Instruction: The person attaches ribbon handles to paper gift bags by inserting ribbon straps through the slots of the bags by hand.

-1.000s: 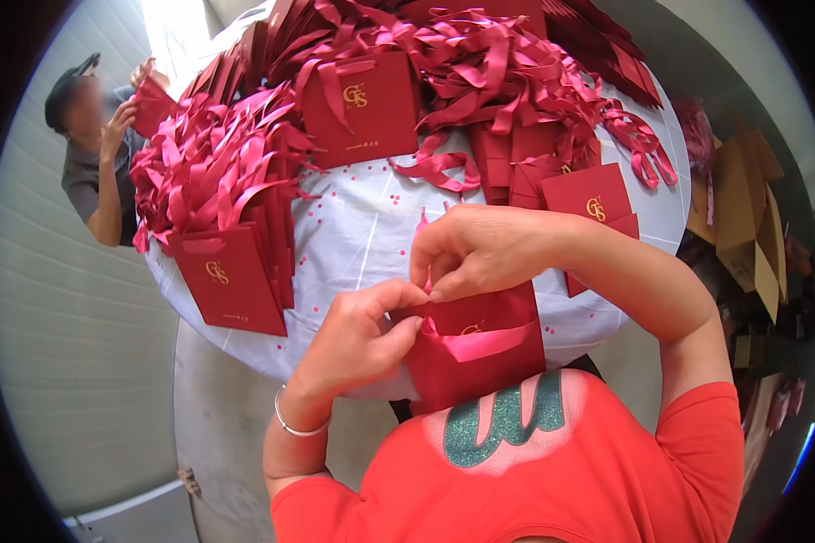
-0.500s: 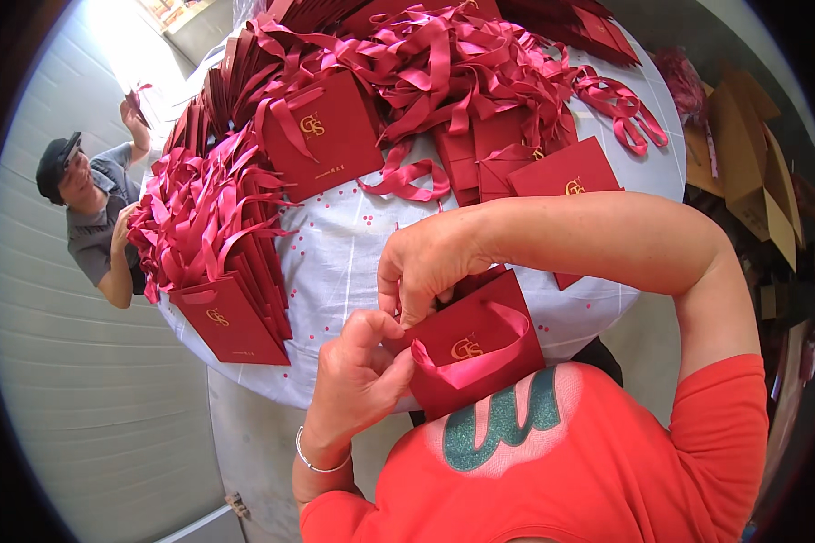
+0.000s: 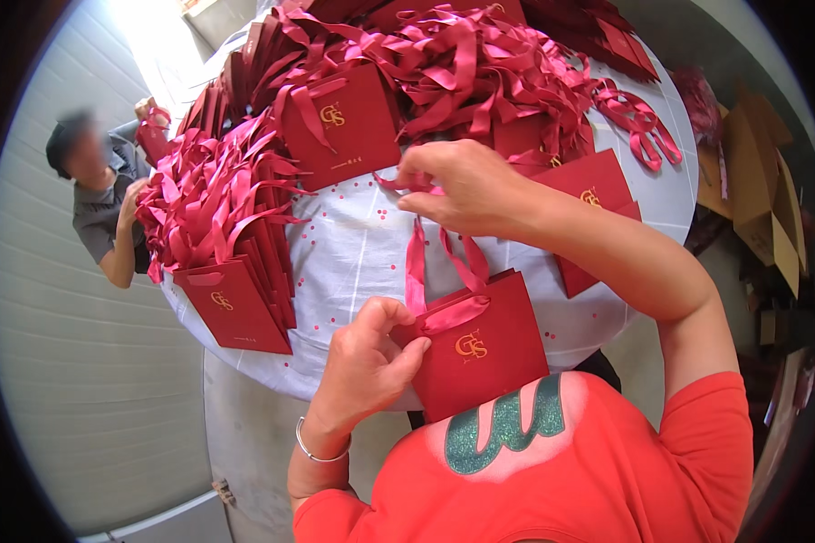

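A dark red paper gift bag [image 3: 503,348] with a gold emblem stands tilted at the table's near edge, close to my body. My left hand [image 3: 367,362] pinches its upper left corner between thumb and fingers, beside the pink ribbon handle [image 3: 457,314] on the front. Above the bag, my right hand [image 3: 466,190] has its fingers curled around a second ribbon [image 3: 415,271], which rises from behind the bag's rim. The hand itself hides the top of that ribbon.
Finished-looking red bags with tangled ribbons [image 3: 213,195] crowd the left; more ribbons [image 3: 480,68] heap at the back. Another bag [image 3: 344,127] leans there, and one [image 3: 593,185] lies right. The round table's white cloth [image 3: 335,271] has red dots. A co-worker [image 3: 104,204] stands left; cardboard boxes [image 3: 761,181] stand right.
My right hand has moved up and away from the bag's opening, and a ribbon now stretches up from the bag toward it. My left hand stays at the bag's corner.
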{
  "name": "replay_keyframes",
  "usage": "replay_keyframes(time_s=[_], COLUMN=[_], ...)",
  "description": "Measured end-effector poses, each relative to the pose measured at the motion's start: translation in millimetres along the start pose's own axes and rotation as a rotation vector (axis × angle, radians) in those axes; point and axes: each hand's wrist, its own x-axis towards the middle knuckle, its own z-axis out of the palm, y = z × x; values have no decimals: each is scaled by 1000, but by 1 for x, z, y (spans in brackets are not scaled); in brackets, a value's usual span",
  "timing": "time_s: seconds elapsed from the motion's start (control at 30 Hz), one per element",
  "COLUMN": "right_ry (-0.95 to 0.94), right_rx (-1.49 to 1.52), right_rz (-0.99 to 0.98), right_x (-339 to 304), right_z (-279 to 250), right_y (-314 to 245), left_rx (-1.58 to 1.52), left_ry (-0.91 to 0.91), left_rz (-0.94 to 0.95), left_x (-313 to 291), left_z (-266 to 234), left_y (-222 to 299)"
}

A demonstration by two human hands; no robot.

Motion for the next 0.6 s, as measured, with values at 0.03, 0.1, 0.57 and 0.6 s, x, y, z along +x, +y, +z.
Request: replay_keyframes(time_s=[0.03,0.1,0.57,0.6], right_ry=[52,-4,-703,-698], right_rx=[2,37,476,490], right_rz=[-38,19,440,455], right_x=[-9,-28,-71,-73], right_z=[-9,-25,-45,-42], right_y=[-1,-6,-14,-10], left_rx=[-1,53,-123,-382], left_ry=[13,48,64,63], left_rz=[4,-19,-154,-189], left_x=[-1,-8,-11,-9], left_z=[2,4,1,3], left_y=[1,-1,-8,-6])
